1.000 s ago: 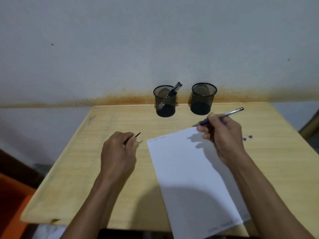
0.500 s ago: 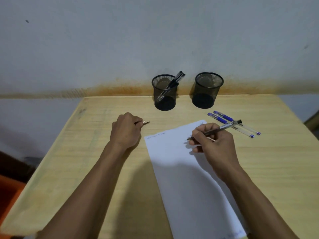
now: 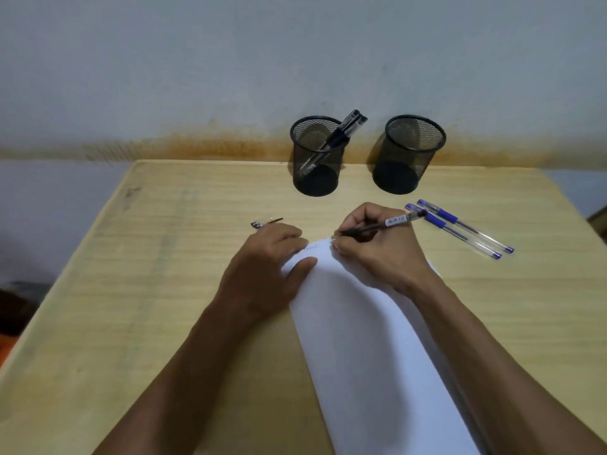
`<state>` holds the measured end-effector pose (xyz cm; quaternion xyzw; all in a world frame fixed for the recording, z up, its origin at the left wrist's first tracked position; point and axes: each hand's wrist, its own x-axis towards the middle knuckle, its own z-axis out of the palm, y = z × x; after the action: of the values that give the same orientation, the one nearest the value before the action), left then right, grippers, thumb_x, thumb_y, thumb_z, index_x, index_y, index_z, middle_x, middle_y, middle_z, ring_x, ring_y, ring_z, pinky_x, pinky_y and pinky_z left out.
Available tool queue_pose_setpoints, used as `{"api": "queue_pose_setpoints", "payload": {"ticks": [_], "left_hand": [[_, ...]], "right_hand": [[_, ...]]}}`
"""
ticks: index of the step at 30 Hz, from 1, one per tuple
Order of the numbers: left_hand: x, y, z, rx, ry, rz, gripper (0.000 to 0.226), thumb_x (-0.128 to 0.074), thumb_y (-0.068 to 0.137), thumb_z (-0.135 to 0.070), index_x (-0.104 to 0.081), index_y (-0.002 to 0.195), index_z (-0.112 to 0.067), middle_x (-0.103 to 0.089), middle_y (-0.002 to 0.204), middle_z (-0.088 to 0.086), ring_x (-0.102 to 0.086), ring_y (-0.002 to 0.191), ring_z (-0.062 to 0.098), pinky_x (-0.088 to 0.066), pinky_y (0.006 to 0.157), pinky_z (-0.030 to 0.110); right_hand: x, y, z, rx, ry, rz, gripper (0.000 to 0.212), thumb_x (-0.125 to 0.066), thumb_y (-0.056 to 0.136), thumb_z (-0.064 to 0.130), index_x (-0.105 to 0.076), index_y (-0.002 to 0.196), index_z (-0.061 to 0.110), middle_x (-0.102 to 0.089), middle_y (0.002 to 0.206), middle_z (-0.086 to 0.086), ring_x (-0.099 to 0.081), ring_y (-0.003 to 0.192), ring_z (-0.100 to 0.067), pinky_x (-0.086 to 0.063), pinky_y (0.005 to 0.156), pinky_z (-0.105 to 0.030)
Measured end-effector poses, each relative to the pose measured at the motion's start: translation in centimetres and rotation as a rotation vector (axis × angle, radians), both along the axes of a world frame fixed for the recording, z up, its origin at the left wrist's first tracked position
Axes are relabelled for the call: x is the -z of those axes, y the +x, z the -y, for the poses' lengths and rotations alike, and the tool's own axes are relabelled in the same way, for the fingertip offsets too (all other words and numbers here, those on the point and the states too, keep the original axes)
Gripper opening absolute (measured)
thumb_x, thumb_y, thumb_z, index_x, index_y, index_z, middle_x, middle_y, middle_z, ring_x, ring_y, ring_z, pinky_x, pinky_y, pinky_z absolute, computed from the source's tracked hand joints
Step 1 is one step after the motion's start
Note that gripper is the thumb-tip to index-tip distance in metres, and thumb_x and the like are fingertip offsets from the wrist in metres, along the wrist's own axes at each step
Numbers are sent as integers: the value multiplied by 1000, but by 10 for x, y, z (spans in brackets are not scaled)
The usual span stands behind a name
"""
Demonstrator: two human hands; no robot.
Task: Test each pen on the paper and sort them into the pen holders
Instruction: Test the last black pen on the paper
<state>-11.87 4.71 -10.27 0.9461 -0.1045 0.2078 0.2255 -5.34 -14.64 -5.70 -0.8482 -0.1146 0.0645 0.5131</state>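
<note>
A white sheet of paper (image 3: 368, 339) lies on the wooden table (image 3: 157, 290). My right hand (image 3: 377, 251) grips a black pen (image 3: 381, 224) with its tip on the top edge of the sheet. My left hand (image 3: 266, 267) rests on the sheet's left edge, thumb on the paper, and pinches a small pen cap (image 3: 266, 222) that sticks out beyond the fingers. Two blue pens (image 3: 460, 229) lie side by side on the table right of my right hand. At the back stand two black mesh pen holders: the left holder (image 3: 317, 165) has black pens leaning in it, the right holder (image 3: 407, 159) looks empty.
A wall with a rusty stain runs right behind the holders. The table's left edge drops off to a dark floor with something orange at the far left. Faint writing shows at the sheet's top left corner.
My right hand brought the black pen down from the air onto the paper's top edge. My left hand moved right with the cap, onto the sheet's left edge. The camera tilted down.
</note>
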Motion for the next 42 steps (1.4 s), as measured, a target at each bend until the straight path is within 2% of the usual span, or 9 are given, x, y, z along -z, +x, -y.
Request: {"api": "queue_pose_setpoints", "payload": {"ticks": [2, 6, 15, 20, 24, 28, 34, 39, 42], "left_hand": [[-1, 0, 0, 15, -28, -33, 29, -63, 89, -33, -73, 99, -7, -70, 104, 9, -63, 98, 25, -49, 87, 38], [-1, 1, 0, 3, -85, -46, 26, -67, 85, -29, -72, 97, -8, -69, 102, 6, -62, 98, 24, -50, 85, 39], [6, 2, 1, -54, -111, -91, 38, -62, 85, -39, -73, 106, -10, -68, 114, 5, -61, 109, 23, -47, 99, 37], [4, 2, 1, -53, -124, -93, 36, -65, 84, -37, -73, 106, -10, -68, 114, 4, -60, 111, 21, -48, 98, 38], [4, 2, 1, -49, -137, -92, 35, -66, 84, -36, -73, 106, -9, -68, 113, 3, -61, 110, 21, -48, 97, 39], [4, 2, 1, -48, -132, -85, 35, -67, 84, -34, -73, 107, -8, -68, 113, 4, -61, 109, 21, -49, 96, 39], [4, 1, 3, -58, -130, -80, 35, -67, 85, -35, -73, 108, -9, -68, 114, 4, -61, 110, 20, -49, 96, 40], [4, 2, 2, -55, -127, -65, 36, -67, 85, -34, -73, 109, -8, -68, 114, 5, -61, 110, 21, -49, 97, 41], [5, 2, 2, -58, -120, -67, 36, -67, 85, -35, -73, 109, -8, -69, 114, 5, -61, 111, 20, -49, 98, 41]], "right_hand": [[5, 2, -4, 17, 11, 21, 12, -78, 73, 5, -72, 76, 15, -75, 73, 1, -71, 69, -14, -61, 63, -26], [14, 3, -11, 34, 12, 48, 10, -76, 69, 3, -68, 68, 8, -71, 63, -4, -68, 60, -24, -60, 54, -43], [23, 10, -15, 29, -1, 35, 12, -79, 71, 8, -68, 66, 10, -71, 66, -5, -69, 65, -20, -60, 58, -50], [22, 12, -13, 3, 53, 33, 15, -78, 70, 2, -65, 64, 5, -69, 65, -14, -64, 62, -28, -55, 55, -47], [23, 12, -13, -6, 80, 43, 14, -77, 71, -1, -63, 66, 1, -68, 65, -18, -60, 60, -25, -53, 53, -44], [25, 12, -13, -7, 70, 55, 12, -76, 71, 1, -64, 66, 1, -68, 65, -17, -63, 65, -36, -54, 56, -48], [25, 11, -13, 0, 91, 50, 14, -75, 71, -1, -62, 65, -1, -64, 65, -21, -56, 59, -21, -49, 54, -38], [26, 11, -12, 3, 131, 15, 14, -71, 67, 6, -60, 66, -1, -62, 66, -24, -54, 59, -21, -47, 55, -38], [28, 12, -12, 5, 148, 4, 14, -71, 68, 4, -59, 67, -3, -63, 68, -27, -56, 60, -25, -50, 53, -43]]}}
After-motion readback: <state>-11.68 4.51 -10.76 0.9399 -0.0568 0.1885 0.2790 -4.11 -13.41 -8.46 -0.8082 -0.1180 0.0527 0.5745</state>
